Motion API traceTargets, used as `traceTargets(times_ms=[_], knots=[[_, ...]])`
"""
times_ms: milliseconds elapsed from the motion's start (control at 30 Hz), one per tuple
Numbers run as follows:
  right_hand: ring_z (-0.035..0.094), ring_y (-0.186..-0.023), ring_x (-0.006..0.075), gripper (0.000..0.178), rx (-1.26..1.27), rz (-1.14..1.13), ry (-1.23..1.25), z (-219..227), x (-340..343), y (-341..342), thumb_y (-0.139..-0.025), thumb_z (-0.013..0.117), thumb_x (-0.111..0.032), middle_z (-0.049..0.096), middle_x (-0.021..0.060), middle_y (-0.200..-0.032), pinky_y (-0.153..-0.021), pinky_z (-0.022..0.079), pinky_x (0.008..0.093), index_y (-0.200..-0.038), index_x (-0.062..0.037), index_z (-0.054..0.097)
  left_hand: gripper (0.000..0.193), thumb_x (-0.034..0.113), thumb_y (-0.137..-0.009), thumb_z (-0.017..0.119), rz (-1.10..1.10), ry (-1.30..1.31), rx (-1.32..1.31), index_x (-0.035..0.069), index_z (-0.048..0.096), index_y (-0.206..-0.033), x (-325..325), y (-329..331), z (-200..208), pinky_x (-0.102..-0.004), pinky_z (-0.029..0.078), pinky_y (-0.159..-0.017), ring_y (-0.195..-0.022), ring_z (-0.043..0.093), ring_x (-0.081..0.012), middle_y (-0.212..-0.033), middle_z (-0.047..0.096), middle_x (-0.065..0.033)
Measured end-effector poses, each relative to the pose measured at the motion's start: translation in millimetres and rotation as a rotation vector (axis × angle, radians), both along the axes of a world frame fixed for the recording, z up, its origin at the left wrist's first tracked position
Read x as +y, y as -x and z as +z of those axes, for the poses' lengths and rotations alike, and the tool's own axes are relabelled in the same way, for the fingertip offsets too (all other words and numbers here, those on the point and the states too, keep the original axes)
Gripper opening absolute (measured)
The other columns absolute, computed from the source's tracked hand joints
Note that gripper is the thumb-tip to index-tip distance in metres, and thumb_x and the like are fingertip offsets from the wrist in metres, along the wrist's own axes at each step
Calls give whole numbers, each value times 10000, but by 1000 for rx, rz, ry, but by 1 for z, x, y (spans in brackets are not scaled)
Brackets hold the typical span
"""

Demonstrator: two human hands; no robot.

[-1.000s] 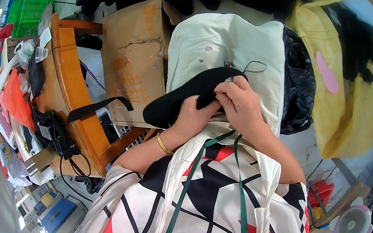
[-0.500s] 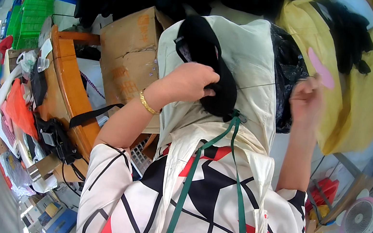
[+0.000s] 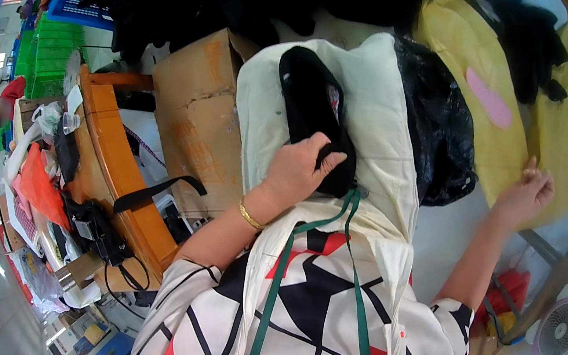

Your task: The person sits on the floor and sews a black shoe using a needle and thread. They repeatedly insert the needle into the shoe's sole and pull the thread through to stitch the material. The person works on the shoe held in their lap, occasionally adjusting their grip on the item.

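Observation:
A black cloth shoe lies on the cream apron over my lap, its opening facing up and a bit of patterned lining showing inside. My left hand, with a gold bracelet at the wrist, is closed around the shoe's near end, thumb and fingers pinching its edge. My right hand is held out to the right, beside the yellow sack. Its fingers are bent together in a pinch; anything between them is too small to make out. A pink insole-shaped piece lies on the yellow sack.
A black plastic bag lies right of my lap. Left of it stand a cardboard box and an orange wooden frame. Dark items and a blue basket lie ahead. A white-and-pink fan stands at lower right.
My right hand has swung outward to the right and down, away from the pink piece. A thin thread line seen earlier right of the shoe no longer shows. My left hand keeps its hold.

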State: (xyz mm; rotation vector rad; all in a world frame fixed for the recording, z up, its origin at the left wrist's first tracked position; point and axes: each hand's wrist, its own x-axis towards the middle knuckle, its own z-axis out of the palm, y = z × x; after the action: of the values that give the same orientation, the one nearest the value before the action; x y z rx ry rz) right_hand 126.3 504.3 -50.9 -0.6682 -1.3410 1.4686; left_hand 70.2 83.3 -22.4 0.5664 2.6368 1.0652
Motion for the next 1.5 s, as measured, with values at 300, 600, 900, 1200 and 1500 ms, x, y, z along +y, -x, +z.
traceTargets(times_ms=[300, 600, 900, 1200, 1500], knots=[[570, -769, 138, 135, -316, -271, -355, 6, 83, -35, -1011, 575, -96, 620, 97, -898, -739, 481, 256, -1067, 10, 512, 259, 175, -891, 751, 170, -313, -448, 20, 609, -1042, -14, -3, -1, -265, 494, -675, -719, 576, -109, -824, 642, -4], [643, -861, 150, 173, -400, 71, -311, -12, 9, 15, -1017, 585, -137, 686, 81, -914, -832, 515, 268, -1126, -3, 577, 179, 74, -913, 711, 393, -675, -673, 49, 622, -1065, -28, -17, -23, -244, 515, -735, -809, 616, -96, -931, 639, -5], [515, -592, 12, 110, -669, 1179, 260, 29, -202, 17, -961, 632, -107, 550, -65, -686, -539, 435, 209, -1047, -79, 695, 100, 136, -951, 675, 648, -996, -1157, 56, 629, -991, -22, -15, -11, -251, 547, -552, -670, 653, -127, -882, 704, -99], [592, -617, 121, 136, -589, 1307, -162, 18, -238, 11, -920, 638, -43, 675, 93, -759, -598, 483, 256, -1044, -13, 686, 77, 133, -968, 654, 682, -1114, -1177, 68, 628, -1000, -15, -17, -10, -235, 553, -536, -659, 658, -126, -880, 705, -94], [653, -660, 167, 165, -582, 1320, -201, 18, -237, 11, -913, 634, -29, 709, 122, -832, -629, 513, 266, -1068, -18, 689, 74, 125, -961, 663, 708, -1138, -1176, 76, 626, -1001, -14, -18, -8, -229, 562, -553, -661, 659, -123, -881, 703, -86]])
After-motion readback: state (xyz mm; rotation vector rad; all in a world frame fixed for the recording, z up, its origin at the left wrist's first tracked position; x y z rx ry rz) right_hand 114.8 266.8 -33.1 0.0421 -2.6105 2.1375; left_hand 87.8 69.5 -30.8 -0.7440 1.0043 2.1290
